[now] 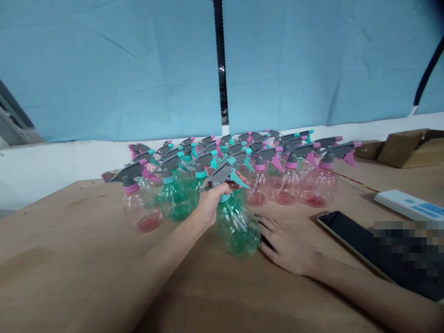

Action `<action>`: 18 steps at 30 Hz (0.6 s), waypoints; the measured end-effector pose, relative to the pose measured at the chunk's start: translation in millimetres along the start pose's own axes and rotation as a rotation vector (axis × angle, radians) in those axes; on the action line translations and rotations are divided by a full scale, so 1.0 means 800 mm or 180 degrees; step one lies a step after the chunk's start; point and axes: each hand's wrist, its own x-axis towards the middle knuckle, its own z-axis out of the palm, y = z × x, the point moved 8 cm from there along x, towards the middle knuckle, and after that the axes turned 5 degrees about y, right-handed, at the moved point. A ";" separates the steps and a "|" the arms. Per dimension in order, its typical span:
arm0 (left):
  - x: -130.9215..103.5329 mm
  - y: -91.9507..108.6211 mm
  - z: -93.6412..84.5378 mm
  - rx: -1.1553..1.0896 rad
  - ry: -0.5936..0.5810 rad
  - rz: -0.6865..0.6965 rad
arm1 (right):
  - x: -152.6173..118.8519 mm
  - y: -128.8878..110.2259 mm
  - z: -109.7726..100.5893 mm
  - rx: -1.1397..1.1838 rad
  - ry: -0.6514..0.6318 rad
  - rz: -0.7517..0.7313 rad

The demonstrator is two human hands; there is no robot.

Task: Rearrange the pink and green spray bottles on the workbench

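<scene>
The left hand [209, 203] is clasping a green trigger-spray bottle [238, 229] by the neck, its body below that hand, seemingly mid-handling; the loosely spread right hand [289, 247] is lying alongside; any shift is likely needing a steady grip.

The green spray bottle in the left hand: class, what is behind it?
Behind the held bottle stand more pink and green spray bottles, then a blue sheet. The left hand and held bottle hide parts of some; those parts cannot be seen.
</scene>
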 end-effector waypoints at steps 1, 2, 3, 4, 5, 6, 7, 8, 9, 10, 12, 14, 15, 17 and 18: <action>0.001 0.000 -0.003 0.0021 0.0074 0.0019 | 0.000 0.000 0.000 0.0002 0.0001 0.0003; 0.002 -0.001 -0.006 0.0026 0.0142 0.0034 | 0.000 0.000 0.000 0.0009 0.0007 0.0000; 0.003 -0.001 -0.009 0.0017 0.0189 0.0034 | 0.000 0.000 0.000 0.0013 0.0015 -0.0003; 0.003 -0.002 -0.010 -0.0001 0.0220 0.0024 | 0.000 0.000 0.000 0.0010 0.0022 -0.0005; 0.004 -0.002 -0.011 -0.0020 0.0222 0.0011 | 0.000 0.000 0.000 0.0003 0.0026 -0.0008; 0.004 -0.002 -0.010 -0.0039 0.0195 0.0001 | 0.000 0.000 0.000 -0.0005 0.0029 -0.0008; 0.004 -0.002 -0.009 -0.0059 0.0141 -0.0009 | 0.000 0.000 0.000 -0.0008 0.0030 -0.0008; 0.004 -0.002 -0.006 -0.0078 0.0076 -0.0013 | 0.000 0.000 0.000 -0.0004 0.0035 -0.0007; 0.004 -0.001 -0.005 -0.0092 0.0020 -0.0010 | 0.000 0.000 0.000 0.0005 0.0045 -0.0006; 0.003 -0.001 -0.003 -0.0106 -0.0030 -0.0013 | -0.001 0.000 -0.001 0.0016 0.0053 -0.0012; 0.002 -0.002 -0.001 -0.0142 -0.0090 -0.0030 | 0.000 -0.001 -0.001 0.0023 0.0057 -0.0034; 0.001 -0.002 0.000 -0.0129 -0.0105 -0.0017 | 0.000 -0.002 -0.002 0.0018 0.0063 -0.0047; 0.002 -0.002 -0.001 -0.0112 -0.0110 0.0002 | 0.000 -0.002 -0.002 0.0024 0.0068 -0.0051; 0.002 -0.001 -0.001 -0.0096 -0.0140 0.0040 | 0.000 -0.001 -0.003 0.0046 0.0084 -0.0040; 0.003 -0.001 -0.001 -0.0098 -0.0171 0.0051 | 0.000 -0.001 -0.003 0.0055 0.0083 -0.0032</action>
